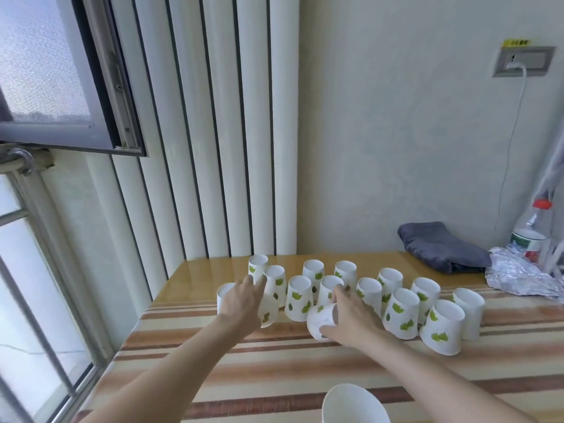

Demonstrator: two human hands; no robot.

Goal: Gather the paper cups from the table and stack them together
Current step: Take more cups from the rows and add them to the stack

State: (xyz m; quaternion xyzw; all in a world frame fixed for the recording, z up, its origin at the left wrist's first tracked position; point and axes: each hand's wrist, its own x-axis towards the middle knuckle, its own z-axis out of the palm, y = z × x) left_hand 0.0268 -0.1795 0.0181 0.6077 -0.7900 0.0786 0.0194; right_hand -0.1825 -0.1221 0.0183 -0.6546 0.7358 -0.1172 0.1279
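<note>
Several white paper cups with green leaf prints stand upside down in rows on the striped table (305,370). My right hand (351,315) grips one cup (320,320), tilted on its side and lifted off the row. My left hand (241,300) reaches over another upside-down cup (268,309), fingers spread above it and touching a cup behind (276,280); whether it grips is unclear. Further cups stand to the right, such as one at the front right (442,328). A cup's rim (354,404) shows at the bottom edge.
A folded grey cloth (442,245) lies at the back right, with crumpled foil (518,273) and a red-capped plastic bottle (531,236) beside it. A window (45,87) and white vertical panels stand to the left and behind. A cable hangs from a wall socket (523,61).
</note>
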